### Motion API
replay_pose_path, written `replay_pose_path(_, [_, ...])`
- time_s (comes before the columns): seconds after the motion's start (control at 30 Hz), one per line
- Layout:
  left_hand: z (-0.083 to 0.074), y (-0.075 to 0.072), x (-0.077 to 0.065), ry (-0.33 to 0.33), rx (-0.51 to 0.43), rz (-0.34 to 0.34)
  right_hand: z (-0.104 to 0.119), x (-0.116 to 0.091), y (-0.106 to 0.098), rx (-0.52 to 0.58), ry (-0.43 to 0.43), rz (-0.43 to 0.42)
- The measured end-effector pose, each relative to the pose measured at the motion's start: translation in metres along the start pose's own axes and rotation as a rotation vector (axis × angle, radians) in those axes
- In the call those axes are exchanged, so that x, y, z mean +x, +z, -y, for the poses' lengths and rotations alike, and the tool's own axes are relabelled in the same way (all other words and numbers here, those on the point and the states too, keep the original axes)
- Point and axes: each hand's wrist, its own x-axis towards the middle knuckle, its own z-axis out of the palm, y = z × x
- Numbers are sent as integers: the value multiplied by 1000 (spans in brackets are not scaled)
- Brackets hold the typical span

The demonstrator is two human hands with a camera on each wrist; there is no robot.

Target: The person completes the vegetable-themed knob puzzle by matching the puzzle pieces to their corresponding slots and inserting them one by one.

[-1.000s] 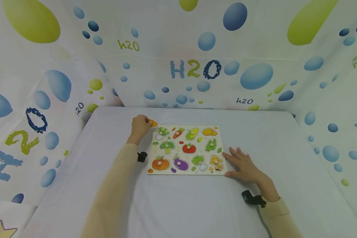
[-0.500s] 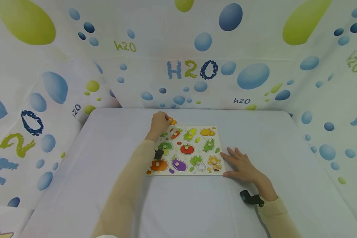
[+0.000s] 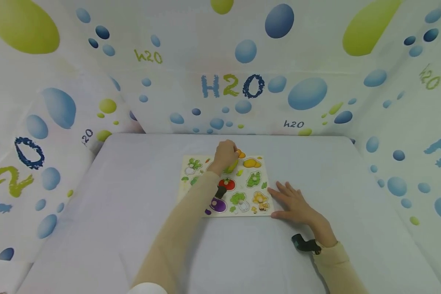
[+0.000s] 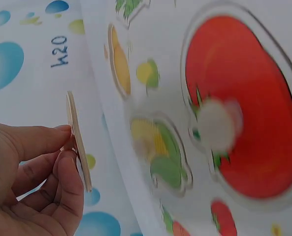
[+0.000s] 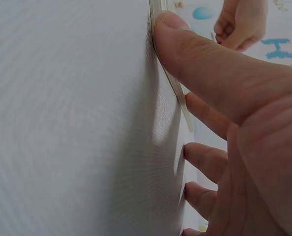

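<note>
My left hand (image 3: 225,155) pinches a thin wooden potato puzzle piece (image 3: 240,154), orange-yellow, above the far edge of the vegetable puzzle board (image 3: 241,188). In the left wrist view the potato piece (image 4: 79,147) stands nearly edge-on between thumb and fingers, apart from the board. The potato shape (image 3: 251,163) at the board's far right shows no knob. Tomato (image 3: 226,184), eggplant (image 3: 218,205) and mushroom (image 3: 260,199) pieces lie in the board. My right hand (image 3: 294,206) is spread flat, thumb and fingertips at the board's right edge. The left forearm hides the board's left part.
The board lies on a white-covered table (image 3: 242,253). Behind and beside it hang white sheets (image 3: 176,94) with blue and green drops and H2O lettering. A black wrist camera (image 3: 305,244) sits on the right wrist.
My left hand has moved right with the potato piece, from beyond the board's far left corner to above its far edge, past the corn. The right hand stays at the board's right edge.
</note>
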Motion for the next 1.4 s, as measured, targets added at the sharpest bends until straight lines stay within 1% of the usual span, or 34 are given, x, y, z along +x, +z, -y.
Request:
replay_pose_path(0.13, [-10, 13, 2, 4, 5, 32, 2, 0, 1, 0, -2, 8])
replay_pose_path(0.3, [-21, 26, 6, -26, 8, 61, 3, 0, -1, -12, -4, 3])
replay_pose_path(0.37, [-23, 31, 7, -25, 14, 67, 3, 0, -1, -13, 0, 6])
replay_pose_path(0.53, [-24, 42, 9, -7, -8, 72, 2, -1, -3, 2, 0, 8])
replay_pose_path(0.63, [-26, 45, 9, -14, -19, 78, 3, -1, -3, 5, 2, 8])
replay_pose_path(0.9, [-33, 48, 8, -49, 16, 108, 3, -1, -2, -10, -3, 7])
replay_pose_path(1.2, [-32, 50, 6, -92, 34, 134, 3, 0, -1, -4, 0, 3])
replay_pose_path(1.4, [-30, 54, 8, -90, 34, 151, 5, -1, -3, 1, 0, 7])
